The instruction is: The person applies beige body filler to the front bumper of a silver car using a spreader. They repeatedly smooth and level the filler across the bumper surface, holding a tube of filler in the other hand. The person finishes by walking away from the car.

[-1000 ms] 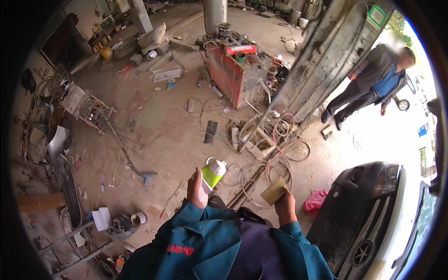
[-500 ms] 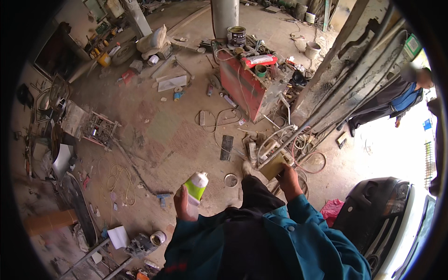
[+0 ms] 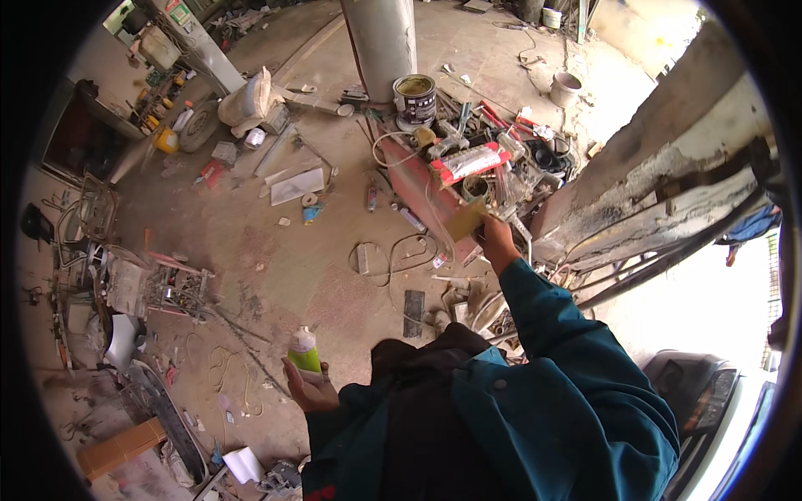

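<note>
My left hand [image 3: 311, 392] is closed round a green-and-white bottle [image 3: 304, 352] with a whitish top, held upright low over the floor at the lower left. Stretched out ahead, my right hand [image 3: 498, 240] grips a flat yellowish-tan rectangular sheet [image 3: 464, 220] by its right edge; its exact kind does not show. That sheet is in front of the near end of a red-sided bench [image 3: 411, 177]. On the bench lie a red-and-white package [image 3: 470, 164], a small green tin [image 3: 475, 187] and many tools. At its far end stands a large open paint can [image 3: 415, 102].
A round pillar [image 3: 380, 46] rises behind the bench, and a slanting concrete post [image 3: 652, 154] stands to the right. A hose [image 3: 391, 269] and a dark flat plate [image 3: 413, 313] lie on the floor. Metal frames and scrap [image 3: 159, 288] crowd the left. A car [image 3: 693, 388] is at the lower right.
My right hand has moved forward with the tan sheet, up to the bench. My left hand, still holding the bottle, is lower and further left. The view has shifted nearer the bench.
</note>
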Tool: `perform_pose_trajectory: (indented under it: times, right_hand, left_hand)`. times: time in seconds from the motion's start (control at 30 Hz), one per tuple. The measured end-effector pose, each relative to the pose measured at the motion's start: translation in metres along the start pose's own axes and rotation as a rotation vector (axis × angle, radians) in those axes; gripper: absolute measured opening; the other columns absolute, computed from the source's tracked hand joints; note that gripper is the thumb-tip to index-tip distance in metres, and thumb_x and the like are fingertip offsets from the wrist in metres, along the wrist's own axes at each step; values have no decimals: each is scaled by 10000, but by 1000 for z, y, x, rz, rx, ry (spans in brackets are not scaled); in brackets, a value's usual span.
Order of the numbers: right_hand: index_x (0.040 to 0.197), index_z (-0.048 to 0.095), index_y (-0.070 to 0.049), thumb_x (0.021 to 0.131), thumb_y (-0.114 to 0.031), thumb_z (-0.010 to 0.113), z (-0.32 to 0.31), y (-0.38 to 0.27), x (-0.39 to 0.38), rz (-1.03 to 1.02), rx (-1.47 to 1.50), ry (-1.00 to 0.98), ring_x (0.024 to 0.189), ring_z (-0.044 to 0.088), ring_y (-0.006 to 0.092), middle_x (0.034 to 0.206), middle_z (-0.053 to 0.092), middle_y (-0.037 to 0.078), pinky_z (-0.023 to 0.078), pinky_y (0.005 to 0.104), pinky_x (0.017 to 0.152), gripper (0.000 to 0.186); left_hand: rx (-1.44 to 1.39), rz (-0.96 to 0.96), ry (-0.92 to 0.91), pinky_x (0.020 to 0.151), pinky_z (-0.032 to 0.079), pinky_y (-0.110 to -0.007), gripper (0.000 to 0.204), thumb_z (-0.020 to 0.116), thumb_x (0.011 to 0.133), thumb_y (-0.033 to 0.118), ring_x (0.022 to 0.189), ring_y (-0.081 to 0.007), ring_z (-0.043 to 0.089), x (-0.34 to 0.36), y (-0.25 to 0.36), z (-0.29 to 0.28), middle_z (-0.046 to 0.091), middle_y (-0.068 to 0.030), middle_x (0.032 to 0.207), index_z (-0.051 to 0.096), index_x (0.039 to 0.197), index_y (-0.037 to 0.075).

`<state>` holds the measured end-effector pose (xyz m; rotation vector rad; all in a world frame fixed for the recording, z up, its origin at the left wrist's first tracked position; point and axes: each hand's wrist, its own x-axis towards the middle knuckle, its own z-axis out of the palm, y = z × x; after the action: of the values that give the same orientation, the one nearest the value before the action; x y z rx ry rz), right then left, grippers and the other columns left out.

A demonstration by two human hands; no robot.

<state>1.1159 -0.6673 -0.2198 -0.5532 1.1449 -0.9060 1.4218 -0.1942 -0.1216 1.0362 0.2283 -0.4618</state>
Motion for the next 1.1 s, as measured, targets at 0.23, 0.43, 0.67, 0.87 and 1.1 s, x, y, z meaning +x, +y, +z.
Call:
perform_pose_trajectory:
  times: [0.23,0.43,0.67,0.87,1.1]
  right_hand:
    - [1259,816,-69,1132,-194,718,31,-34,92,9,2,143,833,695,156,996,732,29,560,341,699,204]
    - [1125,776,-99,1143,-242,737,5,6,54,-6,44,164,835,671,132,1026,711,3,597,348,759,150]
    - [1339,779,-41,1178,-256,697,-11,41,-25,70,212,556,937,747,194,1059,751,40,634,385,821,281]
    - [1305,774,-77,1174,-249,706,32,22,-16,21,284,561,973,753,189,1097,785,35,610,407,865,227]
    - [1264,815,-31,1172,-242,726,78,-33,55,42,106,401,933,729,133,1077,779,25,592,314,819,246]
  left_hand:
    - [275,28,-87,783,657,-449,611,724,1175,465,967,-321,728,84,-45,121,635,-170,1303,650,1588,21]
    - [575,-63,-655,934,605,-405,495,705,1192,421,1113,-240,746,222,-116,270,765,-124,1246,751,1382,-34]
    - [592,-501,-1022,966,608,-343,415,881,1094,225,1063,-152,768,323,-252,468,823,-79,1248,776,1387,-48]
    - [657,-626,-1113,963,632,-351,419,896,1077,206,1111,-166,802,313,-372,558,834,-110,1308,775,1386,-50]
    - [932,-405,-1048,1121,569,-387,908,987,1007,327,1350,-244,703,344,-424,544,701,-232,1554,511,1637,-121]
